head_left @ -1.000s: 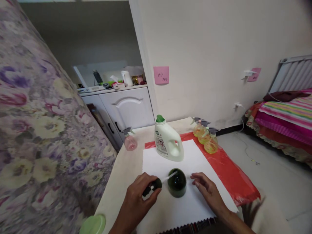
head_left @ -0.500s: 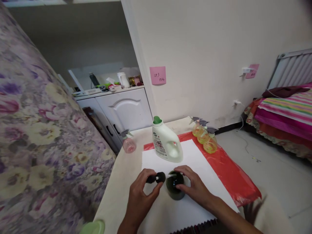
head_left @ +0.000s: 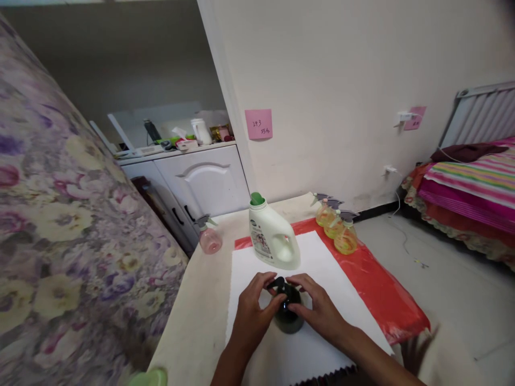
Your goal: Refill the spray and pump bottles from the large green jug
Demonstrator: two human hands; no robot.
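Observation:
A dark green round bottle (head_left: 290, 320) stands on the white sheet in front of me. My left hand (head_left: 257, 305) pinches a black pump head (head_left: 278, 284), which now sits over the bottle's mouth. From the other side my right hand (head_left: 317, 308) grips the bottle near its shoulder. Fingers partly hide the neck, so I cannot tell how the pump is seated. Just behind them is a pale green detergent jug (head_left: 267, 228) with a green cap (head_left: 256, 199) at its opening.
A pink spray bottle (head_left: 210, 240) stands at the back left. Yellow spray bottles (head_left: 345, 239) line the right side, by a red plastic sheet (head_left: 386, 292). A light green object (head_left: 155, 377) lies at the near left corner. A floral curtain (head_left: 60, 241) hangs on the left.
My left hand has moved right, bringing the pump head from beside the bottle to its top. The tube visible before is now out of sight. My right hand stays on the bottle.

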